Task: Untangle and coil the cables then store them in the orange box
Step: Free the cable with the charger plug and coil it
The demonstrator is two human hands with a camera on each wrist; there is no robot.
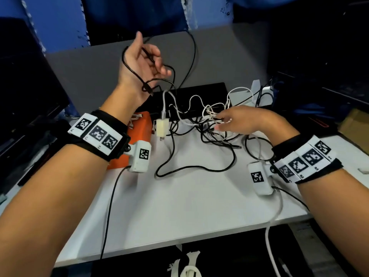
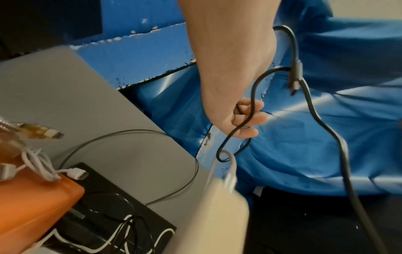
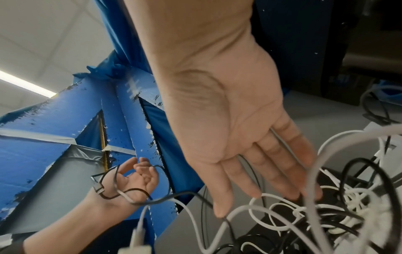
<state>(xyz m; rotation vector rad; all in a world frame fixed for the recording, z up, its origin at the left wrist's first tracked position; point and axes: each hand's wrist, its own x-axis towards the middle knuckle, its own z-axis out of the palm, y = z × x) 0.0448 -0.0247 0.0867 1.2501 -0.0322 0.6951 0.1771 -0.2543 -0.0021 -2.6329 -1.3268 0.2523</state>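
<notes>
No readable text anywhere; only black-and-white square marker patterns on the wristbands [image 1: 95, 132] and wrist cameras [image 1: 139, 156].

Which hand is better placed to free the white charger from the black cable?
Right hand: open, resting on the tangle near the white charger. The left hand is raised, holding the black cable.

Both forearms are bare. Each wrist carries a black strap [image 1: 111, 118] fitted with a white band of three square black-and-white fiducial markers [image 1: 95, 132]. A white camera housing [image 1: 139, 156] bearing one further marker is bolted to each strap, with a thin black lead [image 1: 109, 208] running from its base.
</notes>
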